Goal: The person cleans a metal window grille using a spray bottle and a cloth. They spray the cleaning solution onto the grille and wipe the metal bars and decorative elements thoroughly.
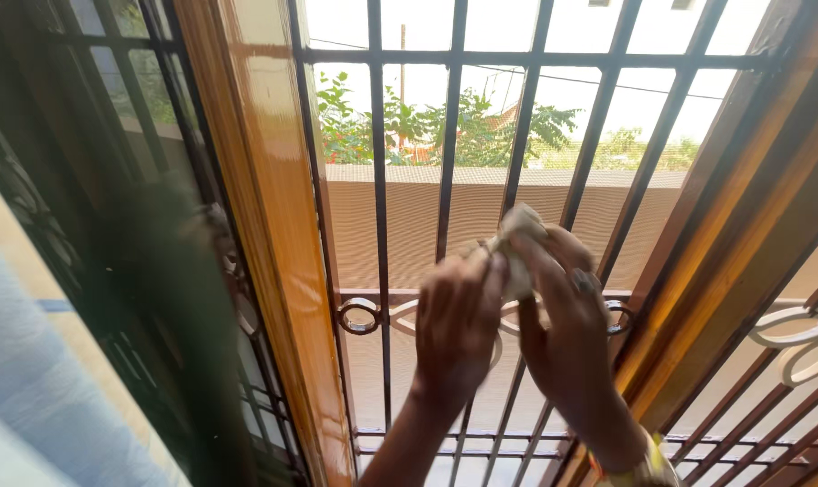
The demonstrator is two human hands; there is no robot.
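My left hand and my right hand are raised together in front of a dark metal window grille. Both hold a small crumpled pale cloth between them, close to a vertical bar of the grille. The cloth bunches above my fingers. A ring sits on a finger of my right hand, and a bangle shows at that wrist. Whether the cloth touches the bar cannot be told.
A glossy orange-brown wooden frame post stands left of the hands, and another wooden frame slants on the right. A glass pane reflects at the left. Ring-shaped ornaments decorate the grille. Beyond are a beige wall and green trees.
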